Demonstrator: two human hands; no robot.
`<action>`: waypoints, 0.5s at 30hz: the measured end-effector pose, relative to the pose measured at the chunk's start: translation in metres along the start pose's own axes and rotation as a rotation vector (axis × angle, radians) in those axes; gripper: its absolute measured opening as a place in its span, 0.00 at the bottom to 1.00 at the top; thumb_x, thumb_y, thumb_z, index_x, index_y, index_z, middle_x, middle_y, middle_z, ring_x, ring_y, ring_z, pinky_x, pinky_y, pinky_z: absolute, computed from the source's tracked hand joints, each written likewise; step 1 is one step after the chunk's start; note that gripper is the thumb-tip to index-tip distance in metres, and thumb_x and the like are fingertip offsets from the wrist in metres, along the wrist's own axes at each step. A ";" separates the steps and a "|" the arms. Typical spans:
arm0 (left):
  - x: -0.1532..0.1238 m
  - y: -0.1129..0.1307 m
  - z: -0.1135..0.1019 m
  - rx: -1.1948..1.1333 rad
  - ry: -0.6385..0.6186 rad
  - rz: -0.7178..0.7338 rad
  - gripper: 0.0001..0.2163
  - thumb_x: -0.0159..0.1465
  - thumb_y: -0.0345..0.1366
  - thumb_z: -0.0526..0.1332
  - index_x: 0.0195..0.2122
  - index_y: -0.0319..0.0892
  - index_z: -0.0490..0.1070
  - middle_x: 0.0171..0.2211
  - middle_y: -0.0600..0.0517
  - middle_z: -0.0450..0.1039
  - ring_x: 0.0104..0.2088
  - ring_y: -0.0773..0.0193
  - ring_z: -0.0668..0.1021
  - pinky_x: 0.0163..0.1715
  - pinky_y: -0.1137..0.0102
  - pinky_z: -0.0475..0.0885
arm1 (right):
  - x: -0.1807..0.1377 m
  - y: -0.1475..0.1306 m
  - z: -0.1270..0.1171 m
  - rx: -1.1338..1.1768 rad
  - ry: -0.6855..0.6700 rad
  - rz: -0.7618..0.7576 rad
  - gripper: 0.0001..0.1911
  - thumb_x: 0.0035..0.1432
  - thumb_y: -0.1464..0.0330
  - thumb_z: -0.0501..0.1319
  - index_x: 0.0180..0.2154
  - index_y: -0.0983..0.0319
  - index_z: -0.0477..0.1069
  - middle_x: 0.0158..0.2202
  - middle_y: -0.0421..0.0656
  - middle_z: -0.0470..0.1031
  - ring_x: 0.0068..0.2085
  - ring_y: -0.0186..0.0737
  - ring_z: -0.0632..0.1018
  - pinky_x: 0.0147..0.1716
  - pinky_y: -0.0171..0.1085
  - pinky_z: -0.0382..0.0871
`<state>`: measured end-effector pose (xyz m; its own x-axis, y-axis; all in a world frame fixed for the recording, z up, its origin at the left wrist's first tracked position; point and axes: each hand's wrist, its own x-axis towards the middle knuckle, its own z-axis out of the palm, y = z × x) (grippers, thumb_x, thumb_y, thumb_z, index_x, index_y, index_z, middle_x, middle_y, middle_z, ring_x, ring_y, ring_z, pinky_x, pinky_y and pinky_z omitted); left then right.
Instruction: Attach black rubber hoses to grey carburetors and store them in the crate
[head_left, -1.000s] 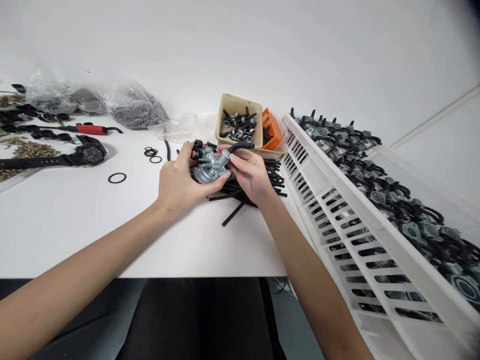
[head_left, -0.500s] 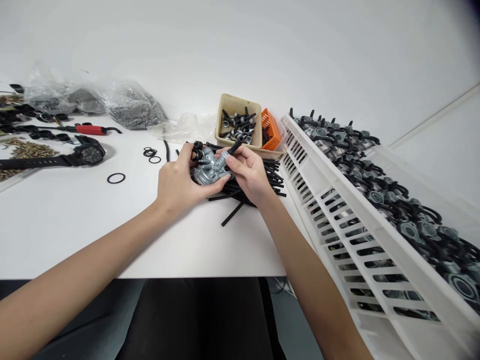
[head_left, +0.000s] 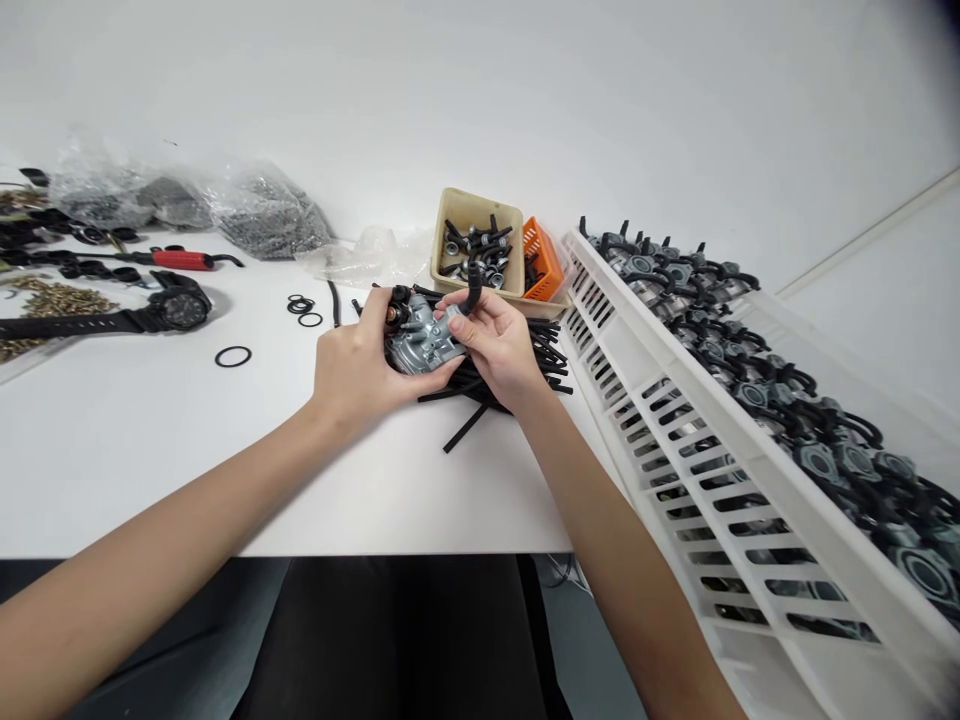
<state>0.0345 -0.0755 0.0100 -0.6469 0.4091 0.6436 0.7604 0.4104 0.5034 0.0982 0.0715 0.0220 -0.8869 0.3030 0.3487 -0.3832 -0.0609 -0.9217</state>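
A silvery-grey carburetor is raised a little above the table between my two hands. My left hand grips it from the left, with the thumb along its lower edge and the fingers behind. Black fittings show at its upper left. From its upper right rises a bent black rubber tube. My right hand is closed around the base of this tube, thumb in front and fingers partly hidden behind. Cut black hoses lie in a pile below and behind the right hand.
A white slatted crate full of carburetors stands at the right. Behind my hands are a beige bin of black-and-silver parts and an orange basket. Rubber rings, a wristwatch and a red-handled tool lie leftward.
The black tube has swung from leaning right to pointing almost straight up. The carburetor and both hands have shifted only very slightly.
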 end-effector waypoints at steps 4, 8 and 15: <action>0.000 0.001 0.000 -0.013 0.005 0.006 0.30 0.47 0.56 0.67 0.46 0.44 0.63 0.35 0.49 0.78 0.36 0.54 0.82 0.33 0.67 0.74 | 0.000 0.000 -0.001 -0.024 -0.001 0.038 0.20 0.43 0.59 0.73 0.39 0.56 0.75 0.38 0.40 0.78 0.47 0.42 0.77 0.53 0.43 0.71; 0.000 0.002 -0.001 -0.015 0.010 0.005 0.29 0.47 0.56 0.67 0.45 0.44 0.63 0.35 0.49 0.78 0.35 0.54 0.81 0.32 0.67 0.74 | -0.001 -0.001 0.000 -0.025 0.003 0.062 0.22 0.43 0.58 0.73 0.41 0.57 0.76 0.39 0.40 0.79 0.49 0.43 0.76 0.55 0.45 0.69; 0.000 0.002 -0.001 0.014 0.020 0.022 0.30 0.47 0.57 0.65 0.44 0.43 0.63 0.34 0.48 0.78 0.32 0.55 0.81 0.29 0.67 0.73 | -0.002 -0.003 0.000 -0.025 -0.016 0.045 0.19 0.44 0.59 0.72 0.39 0.58 0.77 0.38 0.40 0.79 0.47 0.42 0.77 0.54 0.45 0.69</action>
<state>0.0364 -0.0758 0.0117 -0.6288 0.4013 0.6660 0.7732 0.4134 0.4809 0.1009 0.0707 0.0239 -0.9072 0.2855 0.3089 -0.3360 -0.0500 -0.9405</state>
